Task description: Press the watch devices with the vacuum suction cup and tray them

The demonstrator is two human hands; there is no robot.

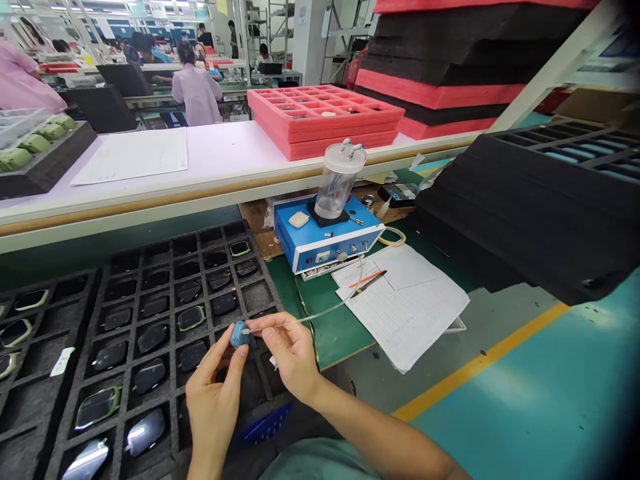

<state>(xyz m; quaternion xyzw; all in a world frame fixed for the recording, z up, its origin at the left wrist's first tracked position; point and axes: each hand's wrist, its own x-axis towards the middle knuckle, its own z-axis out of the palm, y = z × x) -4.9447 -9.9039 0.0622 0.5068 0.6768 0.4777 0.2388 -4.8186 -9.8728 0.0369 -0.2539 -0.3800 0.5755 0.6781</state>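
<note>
My left hand [219, 383] pinches a small blue watch case [241, 335] between thumb and fingers, above a black foam tray [173, 319]. In my right hand [291, 353] is the end of a thin clear tube [330, 309], its tip against the face of the blue case; whether it goes into an opening cannot be told. From there the tube runs back to the front of a blue box-shaped machine [327, 230]. Dark watch cases, some with green rims, lie in the tray's compartments, such as a green-rimmed case [191, 319] close to my left hand.
A clear lidded cup [336, 187] stands on the machine. To its right lie papers [405, 300] with a pen [369, 283]. Red foam trays [320, 123] sit on the shelf above, and a black foam stack [530, 207] juts in at right. People work farther back.
</note>
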